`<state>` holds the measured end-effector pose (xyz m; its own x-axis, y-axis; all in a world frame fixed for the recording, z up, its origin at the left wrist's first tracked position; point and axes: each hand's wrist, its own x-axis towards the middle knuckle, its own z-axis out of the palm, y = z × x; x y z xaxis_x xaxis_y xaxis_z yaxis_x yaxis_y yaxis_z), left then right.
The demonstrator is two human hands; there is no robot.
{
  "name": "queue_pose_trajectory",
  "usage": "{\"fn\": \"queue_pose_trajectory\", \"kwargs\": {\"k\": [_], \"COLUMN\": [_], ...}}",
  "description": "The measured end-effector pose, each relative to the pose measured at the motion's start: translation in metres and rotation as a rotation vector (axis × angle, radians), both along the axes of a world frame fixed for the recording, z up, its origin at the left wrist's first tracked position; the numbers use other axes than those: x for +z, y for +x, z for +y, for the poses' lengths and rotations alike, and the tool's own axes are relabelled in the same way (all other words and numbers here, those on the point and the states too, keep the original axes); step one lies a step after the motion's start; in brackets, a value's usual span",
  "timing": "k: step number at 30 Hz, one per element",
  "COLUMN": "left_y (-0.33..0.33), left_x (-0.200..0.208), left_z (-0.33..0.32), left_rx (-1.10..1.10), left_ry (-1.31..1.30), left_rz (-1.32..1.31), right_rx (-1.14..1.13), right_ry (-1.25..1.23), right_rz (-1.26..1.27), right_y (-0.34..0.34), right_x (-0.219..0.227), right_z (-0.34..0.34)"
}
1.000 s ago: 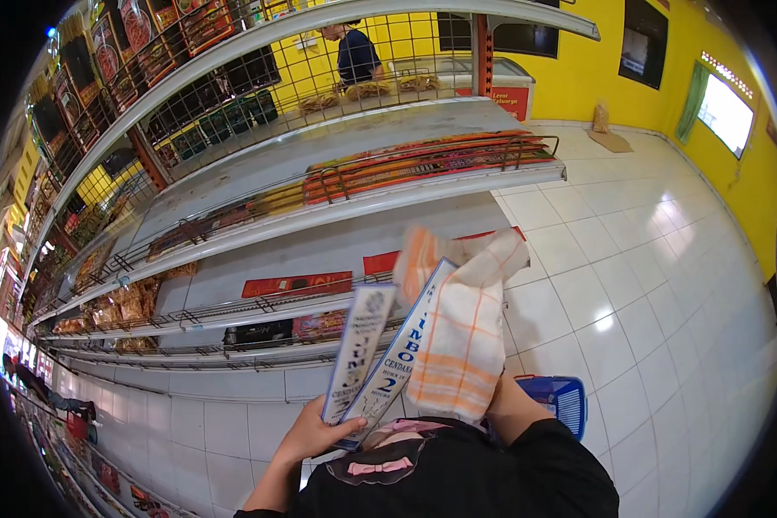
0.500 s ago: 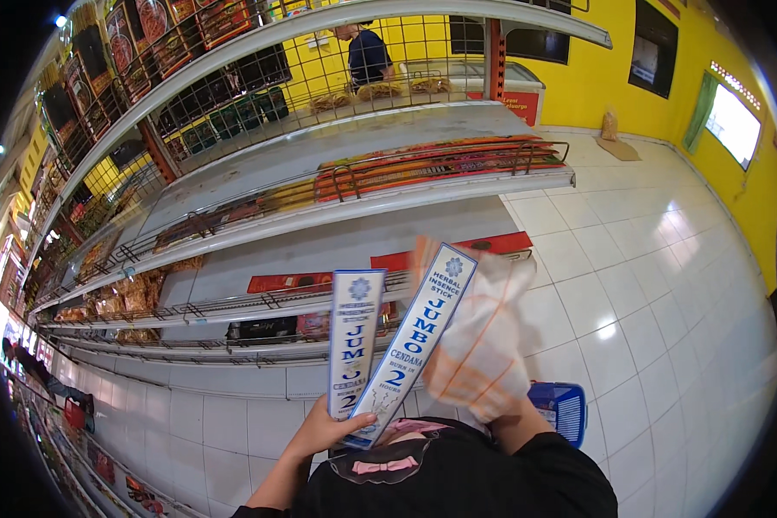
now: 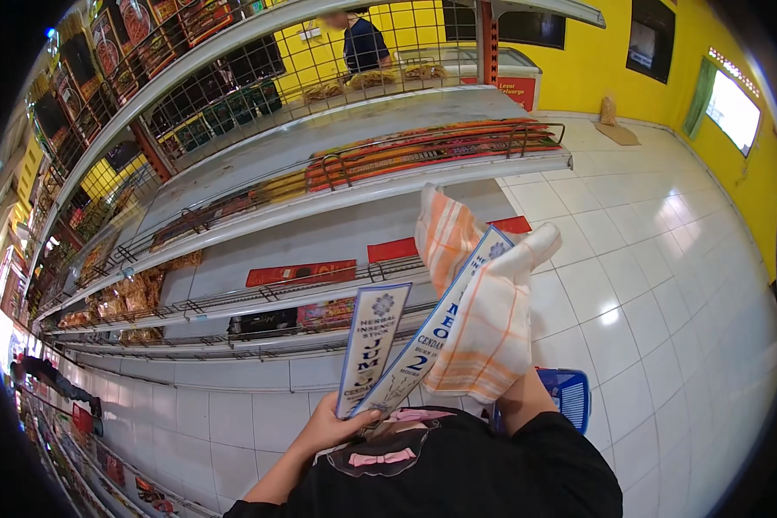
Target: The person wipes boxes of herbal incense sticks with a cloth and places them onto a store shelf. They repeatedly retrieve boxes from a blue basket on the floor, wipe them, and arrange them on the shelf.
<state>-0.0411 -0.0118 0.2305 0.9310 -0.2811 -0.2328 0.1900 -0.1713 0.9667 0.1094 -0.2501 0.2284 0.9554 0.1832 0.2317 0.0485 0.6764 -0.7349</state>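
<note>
- Two long flat boxes, white w/ blue edging, held fanned apart in a V in front of the chest, above the white tiled floor.
- Left hand pinches both boxes at their lower ends; thumb over the front, grip clenched on them.
- Right box of the pair leans up-right and lies against the cloth, an orange-and-white checked one.
- Right hand is raised under that cloth and fully wrapped by it; fingers hidden, so can't tell how the grip is set beyond the cloth draping over it.
- Blue plastic basket on the floor just right of the right forearm; contents not visible.
- Person's dark top w/ a pink bow fills the lower edge.
- Ahead: white store shelves w/ wire rails. Mid tiers mostly bare boards w/ red strips; orange flat packs lie in a row on one upper tier; snack bags at the far left.
- Another person in a dark top stands behind the wire-mesh backing, by yellow walls.
</note>
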Motion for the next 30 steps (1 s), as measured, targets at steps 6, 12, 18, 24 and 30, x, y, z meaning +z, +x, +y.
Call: {"fn": "queue_pose_trajectory", "kwargs": {"k": [6, 12, 18, 24, 30], "left_y": [0.006, 0.002, 0.002, 0.000, -0.001], "left_x": [0.000, 0.004, -0.003, -0.005, 0.006], "left_z": [0.015, 0.018, 0.008, 0.007, -0.004], "left_rx": [-0.023, -0.069, -0.062, -0.052, 0.043], "left_ry": [0.015, 0.058, 0.058, 0.041, -0.015], "left_rz": [0.051, 0.033, -0.050, -0.061, -0.065], "right_rx": [0.031, 0.014, -0.017, 0.281, 0.493], "right_ry": [-0.014, -0.004, -0.057, -0.305, -0.483], "right_rz": [0.008, -0.008, -0.041, -0.054, -0.088], "right_y": [-0.008, 0.003, -0.012, -0.061, -0.061], "right_x": [-0.006, 0.001, 0.002, -0.016, -0.024], "right_z": [0.005, 0.006, -0.006, 0.017, 0.041]}}
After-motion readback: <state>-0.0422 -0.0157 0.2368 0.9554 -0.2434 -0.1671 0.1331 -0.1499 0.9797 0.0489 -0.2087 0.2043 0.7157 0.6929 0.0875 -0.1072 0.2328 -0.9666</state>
